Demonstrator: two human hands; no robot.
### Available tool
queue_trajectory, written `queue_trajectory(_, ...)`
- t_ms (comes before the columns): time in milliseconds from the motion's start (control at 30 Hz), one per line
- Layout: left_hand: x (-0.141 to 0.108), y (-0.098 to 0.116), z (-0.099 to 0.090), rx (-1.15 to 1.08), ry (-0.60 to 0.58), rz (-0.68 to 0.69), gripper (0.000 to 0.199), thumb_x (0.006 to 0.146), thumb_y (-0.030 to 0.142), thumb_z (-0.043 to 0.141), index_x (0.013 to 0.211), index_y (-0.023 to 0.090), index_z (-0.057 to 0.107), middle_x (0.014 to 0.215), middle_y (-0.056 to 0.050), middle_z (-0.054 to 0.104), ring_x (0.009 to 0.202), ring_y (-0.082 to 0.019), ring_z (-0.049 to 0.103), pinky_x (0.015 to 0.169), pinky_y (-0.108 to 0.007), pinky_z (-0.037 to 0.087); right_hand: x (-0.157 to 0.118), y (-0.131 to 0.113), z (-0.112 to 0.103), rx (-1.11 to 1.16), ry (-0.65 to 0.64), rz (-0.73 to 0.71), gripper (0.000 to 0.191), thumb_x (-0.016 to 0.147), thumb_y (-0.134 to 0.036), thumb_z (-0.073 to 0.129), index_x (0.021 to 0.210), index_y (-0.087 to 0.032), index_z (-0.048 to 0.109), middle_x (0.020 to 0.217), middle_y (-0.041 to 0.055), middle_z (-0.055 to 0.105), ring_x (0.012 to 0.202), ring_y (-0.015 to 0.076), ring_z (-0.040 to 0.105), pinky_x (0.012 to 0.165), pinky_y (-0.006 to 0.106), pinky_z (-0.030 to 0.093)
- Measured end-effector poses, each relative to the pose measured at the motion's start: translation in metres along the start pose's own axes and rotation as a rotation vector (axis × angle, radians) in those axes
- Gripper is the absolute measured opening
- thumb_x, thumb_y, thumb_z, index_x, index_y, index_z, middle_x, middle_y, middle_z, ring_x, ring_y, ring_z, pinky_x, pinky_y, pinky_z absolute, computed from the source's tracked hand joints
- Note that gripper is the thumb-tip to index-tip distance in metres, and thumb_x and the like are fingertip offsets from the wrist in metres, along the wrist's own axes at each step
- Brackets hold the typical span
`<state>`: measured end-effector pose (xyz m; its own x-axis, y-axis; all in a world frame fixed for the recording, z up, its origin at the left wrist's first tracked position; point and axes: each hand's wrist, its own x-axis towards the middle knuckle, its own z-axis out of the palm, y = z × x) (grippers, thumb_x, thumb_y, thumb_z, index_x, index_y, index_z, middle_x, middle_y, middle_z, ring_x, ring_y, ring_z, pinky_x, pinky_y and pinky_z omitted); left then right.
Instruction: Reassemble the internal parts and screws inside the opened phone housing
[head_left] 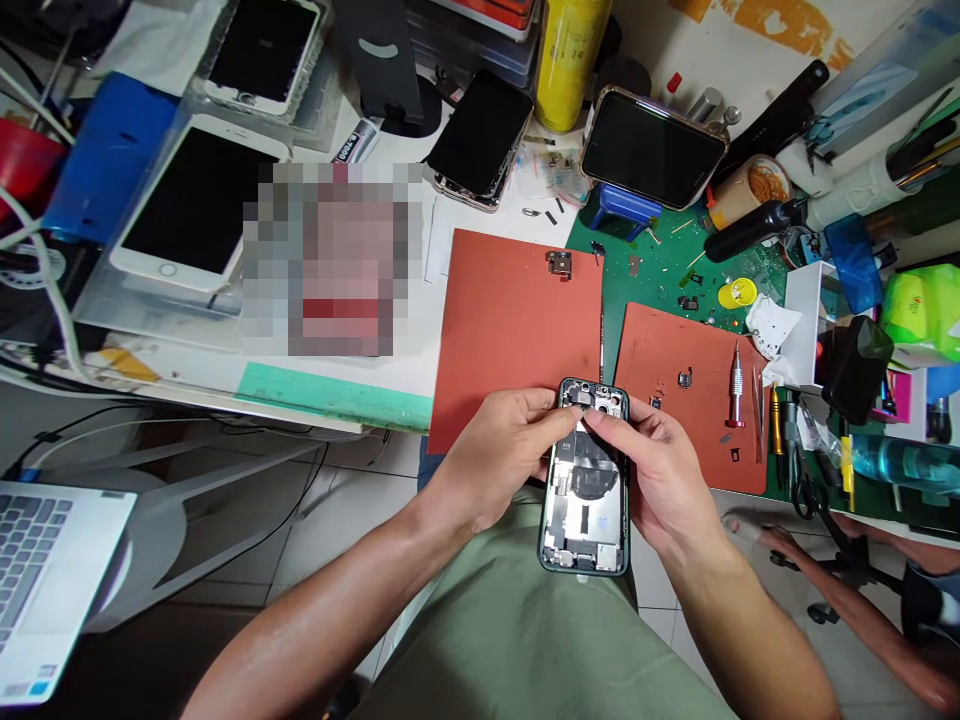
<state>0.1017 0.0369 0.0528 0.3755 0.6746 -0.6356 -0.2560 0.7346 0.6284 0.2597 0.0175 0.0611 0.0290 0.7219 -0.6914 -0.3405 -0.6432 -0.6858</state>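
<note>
An opened smartphone (585, 500), its battery and inner boards showing in a dark green frame, is held upright over my lap at the bench's front edge. My left hand (502, 445) grips its left side, and my right hand (660, 460) grips the right side. Both thumbs press together on the upper inside of the phone, near the camera openings. Whatever lies under the thumb tips is hidden. Just beyond the phone is a red-brown mat (517, 330), with a small camera module (559, 264) at its top right.
On the right mat (675, 340) lie a silver screwdriver (736, 385) and small parts. A phone on a stand (652, 148) and a yellow cap (737, 293) are behind it. At left are a white phone (199, 200) and a laptop (56, 580). Another person's legs show at lower right.
</note>
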Motion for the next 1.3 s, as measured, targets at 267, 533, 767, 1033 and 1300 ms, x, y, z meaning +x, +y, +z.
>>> queue_trajectory(267, 0.002, -0.002, 0.001, 0.056, 0.004, 0.036, 0.02, 0.089, 0.034, 0.072, 0.09, 0.015, 0.077, 0.075, 0.0, 0.065, 0.063, -0.009, 0.057, 0.049, -0.018, 0.039, 0.001, 0.002, -0.002, -0.041, 0.017, -0.042, 0.035, 0.07, -0.039, 0.098, 0.096, -0.022, 0.083, 0.089, 0.0022, 0.079, 0.07, 0.0159, 0.068, 0.066, 0.03, 0.058)
queue_trajectory(533, -0.001, -0.006, -0.004, 0.142, -0.018, 0.086, 0.025, 0.093, 0.04, 0.071, 0.098, 0.016, 0.075, 0.084, -0.003, 0.072, 0.072, -0.014, 0.063, 0.059, -0.023, 0.046, 0.002, 0.013, -0.01, -0.15, -0.007, -0.224, 0.031, 0.082, -0.041, 0.091, 0.107, -0.025, 0.082, 0.103, 0.0032, 0.08, 0.089, 0.0183, 0.07, 0.082, 0.032, 0.058)
queue_trajectory(767, 0.001, -0.009, -0.005, 0.117, -0.038, 0.092, 0.024, 0.092, 0.036, 0.07, 0.104, 0.016, 0.077, 0.092, -0.006, 0.077, 0.082, -0.018, 0.07, 0.072, -0.028, 0.053, 0.002, 0.016, -0.013, -0.147, 0.0, -0.223, 0.029, 0.083, -0.04, 0.091, 0.107, -0.025, 0.082, 0.102, 0.0034, 0.08, 0.091, 0.019, 0.069, 0.084, 0.032, 0.057)
queue_trajectory(1033, 0.006, -0.01, -0.005, 0.092, -0.003, 0.052, 0.02, 0.086, 0.035, 0.072, 0.091, 0.016, 0.074, 0.078, -0.002, 0.071, 0.07, -0.015, 0.066, 0.063, -0.026, 0.048, 0.003, 0.014, -0.01, -0.108, -0.011, -0.162, 0.03, 0.083, -0.039, 0.092, 0.107, -0.024, 0.083, 0.101, 0.0032, 0.08, 0.089, 0.0173, 0.069, 0.083, 0.029, 0.056)
queue_trajectory(1300, 0.011, -0.009, -0.008, 0.081, 0.016, 0.0, 0.019, 0.083, 0.035, 0.073, 0.081, 0.017, 0.069, 0.075, -0.001, 0.068, 0.061, -0.011, 0.059, 0.053, -0.024, 0.04, 0.003, 0.009, -0.006, -0.077, -0.006, -0.095, 0.029, 0.079, -0.038, 0.093, 0.101, -0.023, 0.084, 0.094, 0.0031, 0.08, 0.081, 0.0166, 0.069, 0.077, 0.029, 0.056)
